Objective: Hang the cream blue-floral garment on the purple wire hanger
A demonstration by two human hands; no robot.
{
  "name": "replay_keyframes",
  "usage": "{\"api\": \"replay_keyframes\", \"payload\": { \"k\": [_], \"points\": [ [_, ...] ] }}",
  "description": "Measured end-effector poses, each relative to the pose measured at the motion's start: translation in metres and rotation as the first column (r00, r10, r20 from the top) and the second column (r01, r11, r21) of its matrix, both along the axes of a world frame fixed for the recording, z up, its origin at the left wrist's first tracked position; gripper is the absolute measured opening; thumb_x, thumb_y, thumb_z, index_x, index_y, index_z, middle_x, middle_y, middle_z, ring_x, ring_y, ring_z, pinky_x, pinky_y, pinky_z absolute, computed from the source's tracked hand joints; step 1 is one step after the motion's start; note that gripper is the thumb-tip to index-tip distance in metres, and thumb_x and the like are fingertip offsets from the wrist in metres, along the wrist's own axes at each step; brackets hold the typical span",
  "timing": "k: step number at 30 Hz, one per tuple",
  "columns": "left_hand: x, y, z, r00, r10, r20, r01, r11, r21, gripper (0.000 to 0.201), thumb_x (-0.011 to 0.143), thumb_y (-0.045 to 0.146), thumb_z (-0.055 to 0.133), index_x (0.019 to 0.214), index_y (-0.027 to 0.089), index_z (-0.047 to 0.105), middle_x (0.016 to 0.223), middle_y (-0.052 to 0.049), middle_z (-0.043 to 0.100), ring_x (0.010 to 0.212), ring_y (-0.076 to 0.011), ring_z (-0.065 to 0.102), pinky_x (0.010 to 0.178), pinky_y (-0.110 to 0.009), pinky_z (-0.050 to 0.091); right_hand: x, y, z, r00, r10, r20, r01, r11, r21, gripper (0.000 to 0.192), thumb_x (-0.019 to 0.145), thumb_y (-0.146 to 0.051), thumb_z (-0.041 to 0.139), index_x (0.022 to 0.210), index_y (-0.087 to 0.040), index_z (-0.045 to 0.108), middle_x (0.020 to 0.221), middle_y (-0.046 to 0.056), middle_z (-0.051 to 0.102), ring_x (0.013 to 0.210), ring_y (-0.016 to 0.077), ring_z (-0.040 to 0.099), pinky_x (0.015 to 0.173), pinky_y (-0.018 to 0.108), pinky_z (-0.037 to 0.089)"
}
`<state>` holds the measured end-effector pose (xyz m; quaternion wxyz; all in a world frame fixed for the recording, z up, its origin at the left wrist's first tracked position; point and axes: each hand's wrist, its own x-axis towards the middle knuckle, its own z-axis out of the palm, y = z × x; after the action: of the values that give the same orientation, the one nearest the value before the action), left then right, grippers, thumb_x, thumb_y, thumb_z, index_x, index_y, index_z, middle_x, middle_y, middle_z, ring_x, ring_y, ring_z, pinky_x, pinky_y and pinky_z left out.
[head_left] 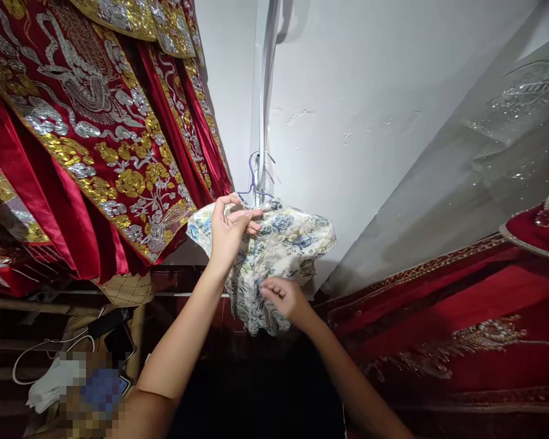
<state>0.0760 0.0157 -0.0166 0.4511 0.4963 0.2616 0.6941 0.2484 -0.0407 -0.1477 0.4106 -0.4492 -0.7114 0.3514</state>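
Overhead, one small cream brocade garment with a blue and tan floral print [279, 244] is hanging on one thin purple wire hanger [253, 178], whose hook is rising at 12 o'clock above the cloth, against the white wall [370, 122].

Two bare hands are working on it. The left hand [229, 228] is closing its grip on the top edge of the garment, just under the hanger, thumb and fingers pinching the fabric at the neck. The right hand [281, 297] is sitting lower, at about 5 o'clock from the left one, its fingers curling shut on the lower part of the cloth. So the garment is lying between the two grips, spreading out toward 3 o'clock from the left hand and rising toward 12 o'clock from the right.

At 9 to 11 o'clock, several red satin robes with gold and silver embroidery [91, 134] are hanging close together; I cannot tell exactly how many. At 3 to 4 o'clock, a red embroidered cloth [462, 317] is lying under a pale sheer beaded fabric [498, 134]. At 8 o'clock, one white cable [41, 349] is looping near a white crumpled cloth [50, 384].
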Motion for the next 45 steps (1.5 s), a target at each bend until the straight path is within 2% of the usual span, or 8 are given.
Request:
{"api": "replay_keyframes", "payload": {
  "k": [4,7,10,19,29,37,41,45],
  "points": [
    [0.001,-0.006,-0.009,0.999,0.002,-0.044,-0.002,1.0,0.001,0.037,0.082,0.025,0.072,0.102,0.024,0.04,0.081,-0.001,0.074,0.055,-0.0114,0.066,0.055,-0.022,0.052,-0.001,0.036,0.083,0.992,-0.112,-0.06,0.122,0.972,0.203,0.05,0.093,-0.041,0.055,0.142,-0.031,0.052,0.083,0.002,0.069,0.06,0.0189,0.057,0.057,0.032,0.046],
    [0.001,-0.006,-0.016,0.998,0.02,-0.064,-0.02,1.0,-0.002,0.035,0.083,0.025,0.07,0.103,0.024,0.041,0.08,0.0,0.074,0.056,-0.0112,0.065,0.057,-0.022,0.052,-0.007,0.062,0.125,0.988,-0.108,0.11,0.059,0.925,0.376,0.034,0.095,-0.037,0.053,0.125,-0.027,0.065,0.08,0.001,0.067,0.058,0.0145,0.052,0.058,0.027,0.039],
    [0.0,-0.002,-0.027,0.995,0.051,-0.085,-0.052,0.999,-0.006,0.032,0.084,0.024,0.068,0.103,0.024,0.042,0.077,0.002,0.072,0.056,-0.0101,0.063,0.059,-0.022,0.051,-0.011,0.078,0.139,0.94,-0.143,0.311,-0.027,0.874,0.485,0.019,0.094,-0.034,0.055,0.097,-0.023,0.07,0.066,-0.001,0.061,0.056,0.014,0.049,0.058,0.026,0.033],
    [0.023,0.016,-0.068,0.999,0.053,-0.007,-0.053,0.996,-0.067,0.034,0.084,0.034,0.067,0.095,0.024,0.036,0.07,0.005,0.065,0.049,-0.0089,0.058,0.053,-0.02,0.046,-0.017,0.083,0.132,0.895,-0.207,0.394,-0.04,0.845,0.534,0.012,0.092,-0.024,0.052,0.092,-0.021,0.064,0.067,-0.001,0.061,0.058,0.0158,0.051,0.06,0.026,0.03],
    [0.019,0.028,-0.06,0.999,0.026,0.033,-0.021,0.99,-0.137,0.044,0.078,0.032,0.071,0.088,0.025,0.029,0.069,0.004,0.07,0.044,-0.0112,0.06,0.05,-0.022,0.044,-0.024,0.079,0.137,0.961,-0.172,0.218,0.044,0.868,0.494,0.015,0.096,-0.028,0.052,0.092,-0.019,0.062,0.065,-0.003,0.054,0.059,0.0121,0.047,0.06,0.025,0.034],
    [0.006,0.009,-0.14,0.948,-0.134,-0.29,0.034,0.944,-0.327,0.035,0.081,0.029,0.063,0.092,0.025,0.029,0.071,0.0,0.071,0.046,-0.0148,0.061,0.052,-0.028,0.048,0.02,0.071,0.167,0.95,-0.142,-0.278,0.245,0.892,0.381,0.028,0.089,-0.049,0.061,0.09,-0.021,0.061,0.067,0.0,0.049,0.058,0.0126,0.04,0.055,0.029,0.032],
    [-0.02,0.013,-0.152,0.928,-0.003,-0.372,-0.098,0.962,-0.253,0.04,0.081,0.033,0.069,0.104,0.024,0.037,0.086,-0.006,0.071,0.072,-0.0194,0.067,0.074,-0.037,0.054,0.079,0.059,0.137,0.906,-0.12,-0.406,0.182,0.976,0.116,0.029,0.077,-0.054,0.07,0.084,-0.026,0.063,0.056,-0.002,0.036,0.053,0.0169,0.035,0.055,0.036,0.033],
    [-0.044,0.054,-0.112,0.877,0.291,-0.382,-0.349,0.933,-0.091,0.073,0.074,0.035,0.078,0.13,0.024,0.032,0.138,-0.016,0.048,0.12,-0.0257,0.054,0.103,-0.042,0.043,0.115,0.035,0.075,0.851,-0.205,-0.483,0.116,0.971,-0.207,0.037,0.065,-0.064,0.069,0.067,-0.029,0.055,0.045,-0.006,0.015,0.042,0.0158,0.022,0.046,0.036,0.025]
  ]
}}
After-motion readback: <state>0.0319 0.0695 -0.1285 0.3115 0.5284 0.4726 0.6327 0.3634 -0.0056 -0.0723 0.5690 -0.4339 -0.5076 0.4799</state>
